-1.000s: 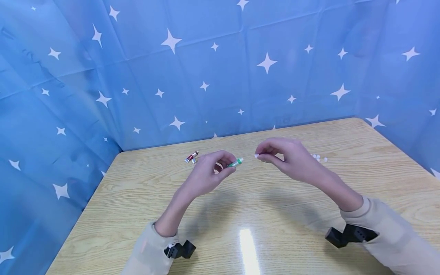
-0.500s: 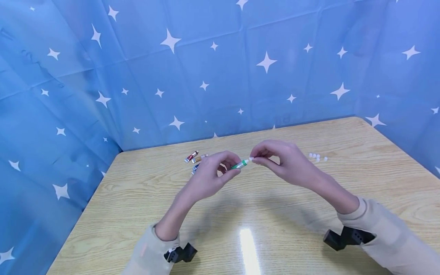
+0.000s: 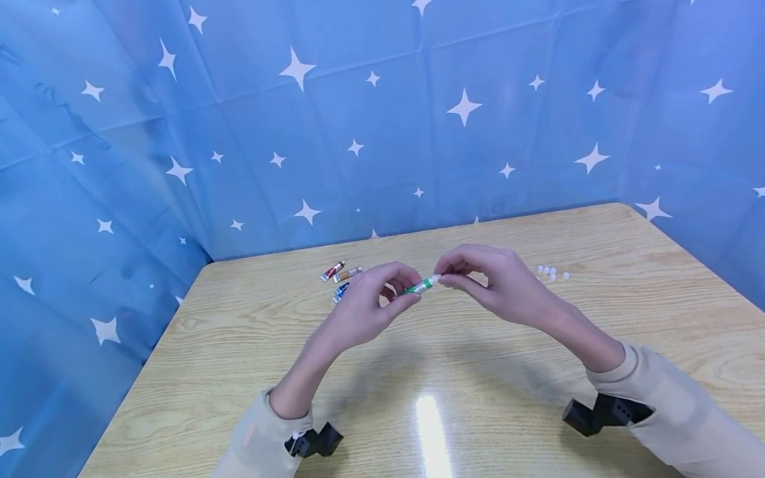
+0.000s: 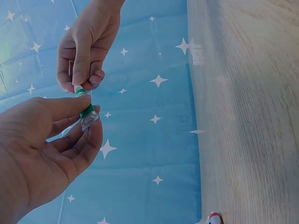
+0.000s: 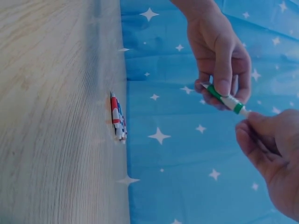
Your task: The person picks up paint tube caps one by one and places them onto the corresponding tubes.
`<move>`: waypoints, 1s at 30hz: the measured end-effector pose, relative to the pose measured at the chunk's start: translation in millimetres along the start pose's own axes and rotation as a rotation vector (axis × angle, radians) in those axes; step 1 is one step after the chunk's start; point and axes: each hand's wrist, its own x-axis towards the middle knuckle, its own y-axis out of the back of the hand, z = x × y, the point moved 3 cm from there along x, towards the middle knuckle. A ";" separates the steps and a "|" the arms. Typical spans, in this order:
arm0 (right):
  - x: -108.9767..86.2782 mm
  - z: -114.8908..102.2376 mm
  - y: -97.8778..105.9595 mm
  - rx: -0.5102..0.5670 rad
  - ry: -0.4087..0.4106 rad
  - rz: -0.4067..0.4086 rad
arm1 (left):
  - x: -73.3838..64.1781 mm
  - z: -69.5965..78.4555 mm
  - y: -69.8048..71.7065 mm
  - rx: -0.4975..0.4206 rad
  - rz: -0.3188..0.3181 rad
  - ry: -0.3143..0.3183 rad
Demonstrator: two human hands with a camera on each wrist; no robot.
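Observation:
In the head view, my left hand (image 3: 364, 309) holds a small green and silver paint tube (image 3: 423, 285) between thumb and fingers, above the table. The tube tilts up toward the right, its nozzle end facing my right hand (image 3: 505, 282). Thumb and fingertips of that hand pinch a small white cap (image 5: 246, 113) at the nozzle, mostly covered by the fingers. From the left wrist view, the flat crimped tail of the tube sticks out past my left fingers.
Behind my left hand lie a red paint tube (image 3: 333, 271), a yellow one (image 3: 348, 275) and blue ones (image 3: 342, 289), partly hidden. Several white caps (image 3: 546, 270) sit on the wooden table (image 3: 239, 372) beyond my right wrist. A blue star-patterned curtain (image 3: 382, 133) hangs behind the table's far edge.
My right hand has moved left with the white cap, up to the nozzle of the green paint tube. The left hand has shifted slightly right; over the last half second both hardly move.

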 end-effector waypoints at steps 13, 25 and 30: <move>-1.0 -1.1 -0.6 0.002 -0.004 0.010 | 0.0 2.4 -0.7 0.000 0.017 -0.035; -1.3 -1.9 -1.3 -0.009 -0.003 0.020 | -0.5 4.1 -1.4 0.021 0.033 -0.044; -1.5 -0.9 -1.4 0.003 -0.001 0.022 | -1.2 5.8 -1.5 0.032 0.042 -0.055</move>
